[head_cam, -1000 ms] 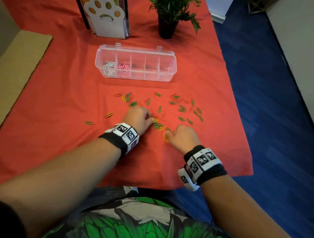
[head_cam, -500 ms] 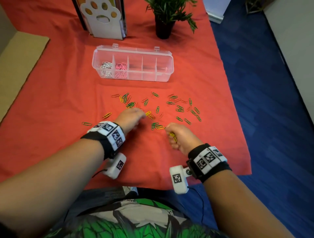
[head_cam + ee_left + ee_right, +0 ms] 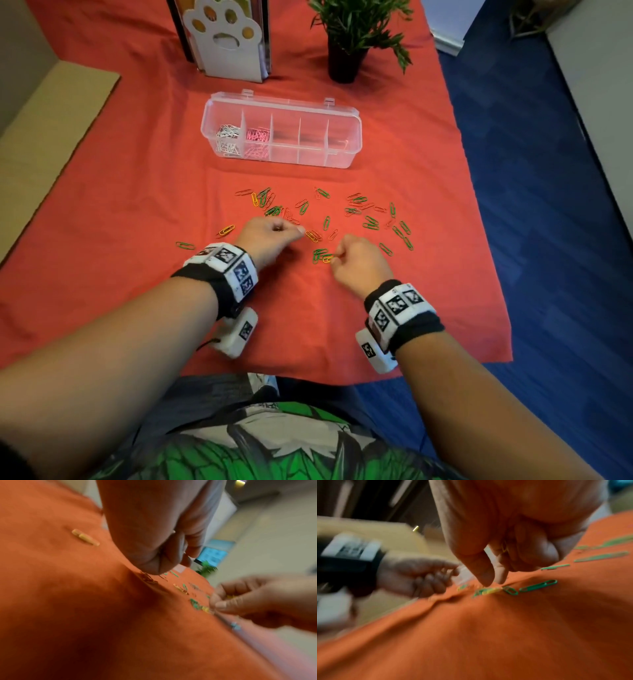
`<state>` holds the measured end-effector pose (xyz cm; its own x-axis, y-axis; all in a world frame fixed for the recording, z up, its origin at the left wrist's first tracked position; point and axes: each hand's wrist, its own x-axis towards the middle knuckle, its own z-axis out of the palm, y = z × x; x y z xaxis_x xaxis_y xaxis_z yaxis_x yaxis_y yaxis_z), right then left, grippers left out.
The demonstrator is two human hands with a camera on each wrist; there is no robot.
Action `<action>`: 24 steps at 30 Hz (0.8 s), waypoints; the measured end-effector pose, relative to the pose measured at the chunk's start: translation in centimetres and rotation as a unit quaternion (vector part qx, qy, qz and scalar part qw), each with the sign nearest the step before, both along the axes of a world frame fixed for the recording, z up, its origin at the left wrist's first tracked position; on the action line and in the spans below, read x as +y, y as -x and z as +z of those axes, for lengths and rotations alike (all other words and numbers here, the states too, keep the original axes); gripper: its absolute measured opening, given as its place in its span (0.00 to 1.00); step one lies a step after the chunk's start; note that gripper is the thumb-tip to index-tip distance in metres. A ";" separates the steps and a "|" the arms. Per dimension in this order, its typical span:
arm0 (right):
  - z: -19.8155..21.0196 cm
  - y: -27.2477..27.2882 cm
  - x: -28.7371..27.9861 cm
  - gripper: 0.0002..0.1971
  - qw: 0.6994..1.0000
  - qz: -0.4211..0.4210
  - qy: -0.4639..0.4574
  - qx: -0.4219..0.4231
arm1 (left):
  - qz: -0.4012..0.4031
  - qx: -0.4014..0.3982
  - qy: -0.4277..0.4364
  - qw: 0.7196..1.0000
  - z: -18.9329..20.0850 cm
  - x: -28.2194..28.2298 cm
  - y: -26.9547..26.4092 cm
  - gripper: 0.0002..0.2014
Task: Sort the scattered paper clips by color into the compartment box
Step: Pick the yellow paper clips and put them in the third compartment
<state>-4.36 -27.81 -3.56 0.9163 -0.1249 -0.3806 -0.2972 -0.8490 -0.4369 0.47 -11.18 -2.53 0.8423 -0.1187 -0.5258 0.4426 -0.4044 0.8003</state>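
Observation:
Green, yellow and orange paper clips (image 3: 371, 222) lie scattered on the red cloth, short of the clear compartment box (image 3: 308, 157). White clips (image 3: 227, 132) fill its leftmost compartment and pink clips (image 3: 257, 135) the second. My right hand (image 3: 337, 255) pinches a yellow clip (image 3: 493, 590) lying among green ones. More yellow clips (image 3: 504, 549) are tucked under its curled fingers. My left hand (image 3: 274, 234) is a loose fist on the cloth, its thumb beside another yellow clip (image 3: 311, 235). I see nothing held in that fist.
A white paw-print holder (image 3: 226, 37) and a potted plant (image 3: 346, 44) stand behind the box. The cloth ends at the right over blue floor (image 3: 548, 205). A tan board (image 3: 44, 130) lies at the left. Single clips (image 3: 185, 245) sit left of my left hand.
My right hand picked up the yellow clips near the front edge, then moved forward to the green and yellow cluster. My left hand drew back from the yellow clip at its fingertips.

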 end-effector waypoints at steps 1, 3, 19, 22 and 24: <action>-0.3 0.3 0.2 0.08 0.999 0.024 0.017 -0.013 | -0.049 -0.069 -0.072 0.994 -0.2 -0.1 -0.1 0.06; -0.6 0.6 0.7 0.12 0.997 0.058 0.047 -0.026 | -0.152 -0.162 -0.172 0.960 -0.2 -0.4 -0.2 0.08; -1.0 -1.2 -3.0 0.07 0.981 -0.105 -0.161 0.011 | -0.225 -0.212 -0.267 0.913 -1.4 -1.4 -1.3 0.10; -1.3 -1.7 -3.1 0.11 0.974 -0.134 -0.181 -0.008 | -0.133 -0.199 -0.258 0.936 -1.2 -0.5 -1.7 0.09; -1.3 -1.9 -3.1 0.10 0.974 -0.147 -0.174 -0.010 | -0.104 -0.196 -0.266 0.938 -1.2 0.1 -2.0 0.09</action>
